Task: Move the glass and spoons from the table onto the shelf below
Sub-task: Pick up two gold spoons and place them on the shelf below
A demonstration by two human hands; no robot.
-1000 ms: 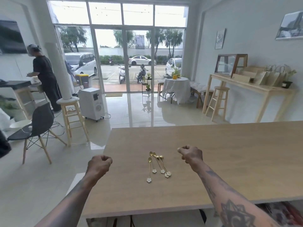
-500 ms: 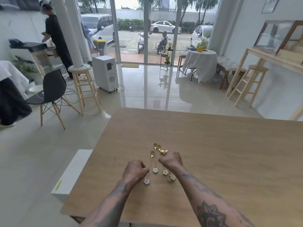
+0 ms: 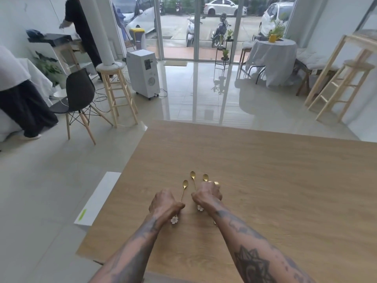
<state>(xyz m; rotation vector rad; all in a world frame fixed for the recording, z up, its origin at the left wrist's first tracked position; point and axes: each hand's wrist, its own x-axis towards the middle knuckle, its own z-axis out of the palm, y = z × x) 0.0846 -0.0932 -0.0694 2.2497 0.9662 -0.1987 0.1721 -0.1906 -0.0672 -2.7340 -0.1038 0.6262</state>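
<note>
Down at the near middle of the pale wood-grain table (image 3: pixel 265 180), two hands over the small gold teaspoons with white flower-shaped handle ends (image 3: pixel 192 180). Long axes running near to far, bowls at the far end, flower ends toward the body, laid side by side in a tight row. Left hand (image 3: pixel 164 203) curled low on the leftmost spoon (image 3: pixel 184 188), fingers pressed together into a loose fist, stem emerging from the far side, flower end poking out at the near side by the wrist; looks like a pinch on the stem, though actual contact hidden under the knuckles. Right hand (image 3: pixel 207 194) knuckles-up over the remaining spoons, fingers curled and closed; cannot tell whether gripping anything. Two bowls clear beyond those knuckles, a gold glint of another at the hand's far right edge, one flower end showing at its near left side.

Each hand nearest its own side of the row, so a lift straight up and back toward the body the likely call. Thin stems flat on a smooth top, likely fiddly to get under.

No glass anywhere on the table top, and shelf below out of view. Rest of the table bare. Beyond, glossy tiled floor (image 3: pixel 193 94), black chair (image 3: pixel 79 92), wooden stools (image 3: pixel 114 94), white boxy appliance (image 3: pixel 143 72), glass doors (image 3: pixel 195 27) onto parked cars.
</note>
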